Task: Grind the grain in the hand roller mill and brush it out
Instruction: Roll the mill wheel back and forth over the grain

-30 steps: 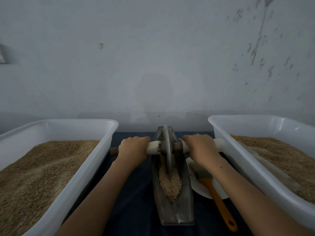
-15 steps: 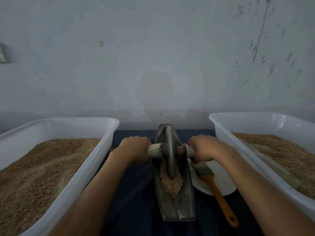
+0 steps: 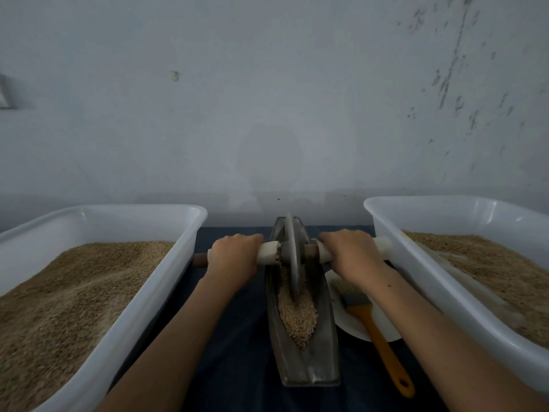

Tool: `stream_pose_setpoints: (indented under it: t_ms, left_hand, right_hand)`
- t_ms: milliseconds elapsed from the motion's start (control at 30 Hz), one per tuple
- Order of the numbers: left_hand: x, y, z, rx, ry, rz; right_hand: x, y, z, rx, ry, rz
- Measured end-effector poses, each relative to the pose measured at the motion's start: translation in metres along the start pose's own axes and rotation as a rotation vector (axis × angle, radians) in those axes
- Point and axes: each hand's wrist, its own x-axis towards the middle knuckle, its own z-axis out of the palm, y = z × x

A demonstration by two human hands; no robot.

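A narrow boat-shaped metal trough (image 3: 309, 367) lies lengthwise in the middle of the dark cloth, with a heap of grain (image 3: 297, 319) in it. A metal grinding wheel (image 3: 291, 254) stands on edge in the far half of the trough, on a wooden axle with white handle sleeves. My left hand (image 3: 234, 257) grips the left handle. My right hand (image 3: 350, 254) grips the right handle. A brush with an orange handle (image 3: 377, 334) lies on a white plate (image 3: 350, 325) just right of the trough, under my right forearm.
A white tub (image 3: 124, 322) full of grain stands on the left, and a second white tub (image 3: 445, 292) with grain on the right. A pale wall rises close behind the trough. Dark blue cloth (image 3: 237, 352) covers the table between the tubs.
The wheel rolled toward me along the trough and then back to the far end, with both hands staying on the handles. The view shifted slightly with my head.
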Motion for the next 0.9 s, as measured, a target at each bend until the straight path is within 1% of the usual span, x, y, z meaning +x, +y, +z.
stream_pose_setpoints:
  t_ms: [67, 133, 233, 267, 333, 467, 600, 800, 867, 900]
  left_hand:
    - [0.001, -0.002, -0.003, -0.017, -0.053, 0.019]
    - [0.003, -0.003, -0.007, -0.024, -0.157, 0.042]
    - [0.005, -0.004, -0.014, -0.018, -0.296, 0.077]
    - [0.005, -0.004, -0.015, -0.021, -0.323, 0.083]
    - [0.004, -0.005, -0.016, -0.028, -0.342, 0.083]
    - [0.004, -0.003, -0.013, -0.032, -0.309, 0.061]
    - [0.005, -0.003, -0.008, -0.056, -0.239, 0.029]
    - [0.001, 0.000, 0.000, -0.001, -0.020, 0.000]
    - [0.000, 0.000, 0.001, -0.007, -0.012, -0.006]
    - [0.001, -0.001, 0.001, -0.011, -0.022, -0.005]
  right_hand:
    - [0.001, 0.001, -0.005, 0.005, -0.076, 0.011]
    - [0.002, 0.001, -0.009, 0.001, -0.159, 0.007]
    - [0.002, 0.002, -0.018, 0.006, -0.337, 0.005]
    - [0.001, 0.002, -0.021, 0.016, -0.380, 0.006]
    - [0.002, 0.002, -0.023, 0.026, -0.411, 0.004]
    - [0.001, 0.001, -0.018, 0.000, -0.323, 0.011]
    - [0.002, 0.001, -0.009, 0.012, -0.139, 0.006]
    - [-0.001, 0.001, 0.004, -0.003, 0.067, -0.021]
    - [-0.001, 0.001, 0.005, -0.027, 0.104, -0.031]
    - [-0.001, 0.001, 0.005, -0.031, 0.094, -0.025]
